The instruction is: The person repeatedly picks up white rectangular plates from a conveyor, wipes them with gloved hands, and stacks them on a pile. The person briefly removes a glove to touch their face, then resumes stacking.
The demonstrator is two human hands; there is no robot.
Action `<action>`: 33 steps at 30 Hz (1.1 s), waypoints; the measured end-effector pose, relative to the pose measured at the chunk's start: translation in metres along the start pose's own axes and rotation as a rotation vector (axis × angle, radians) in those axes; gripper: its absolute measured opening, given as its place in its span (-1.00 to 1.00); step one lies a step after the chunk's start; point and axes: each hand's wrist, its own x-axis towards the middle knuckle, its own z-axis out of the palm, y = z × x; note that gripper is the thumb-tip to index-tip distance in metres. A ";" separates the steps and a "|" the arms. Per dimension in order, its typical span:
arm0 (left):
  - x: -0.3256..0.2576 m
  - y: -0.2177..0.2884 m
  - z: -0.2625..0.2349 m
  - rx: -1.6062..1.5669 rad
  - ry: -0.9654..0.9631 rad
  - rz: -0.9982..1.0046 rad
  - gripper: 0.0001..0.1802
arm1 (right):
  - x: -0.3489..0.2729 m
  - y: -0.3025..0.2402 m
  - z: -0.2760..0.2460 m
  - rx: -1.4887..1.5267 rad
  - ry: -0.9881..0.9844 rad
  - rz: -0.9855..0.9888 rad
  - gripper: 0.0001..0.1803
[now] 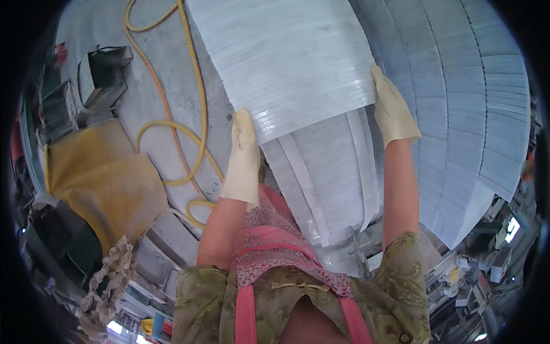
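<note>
A row of thin, pale grey strips (292, 69), set closely side by side, stretches away in front of me. My left hand (243, 157), in a cream glove, grips the left ends of the nearest strips. At their right ends, my right hand (394, 109) in a matching glove holds the opposite edge. Both hands press inward from the sides, and their undersides are hidden. Below the near edge lies a lower stack of similar strips (318, 160), with two lighter bands (303, 172) running across it.
Long rows of similar grey strips (452, 97) fill the right. A yellow hose (201, 97) and an orange hose (163, 97) loop over the floor at left. Nearer lie a mustard-yellow sheet (103, 178) and a dark, open metal box (103, 77). Clutter lines the lower right.
</note>
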 end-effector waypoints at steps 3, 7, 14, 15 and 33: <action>-0.007 0.014 -0.021 0.108 -0.084 -0.019 -0.05 | 0.012 0.030 -0.018 -0.478 -0.074 -0.121 -0.45; 0.008 -0.037 -0.037 -0.480 0.002 -0.083 0.02 | 0.000 0.019 -0.005 0.592 -0.118 0.231 -0.37; -0.015 0.016 0.016 -0.236 -0.068 -0.030 0.02 | -0.004 0.017 0.001 0.509 -0.116 0.165 -0.17; -0.011 0.009 0.013 -0.261 -0.086 0.004 0.02 | -0.004 0.016 0.001 0.522 -0.112 0.176 -0.17; 0.002 -0.029 -0.033 -0.132 -0.043 0.001 -0.09 | -0.044 0.071 -0.006 0.477 0.079 -0.005 -0.19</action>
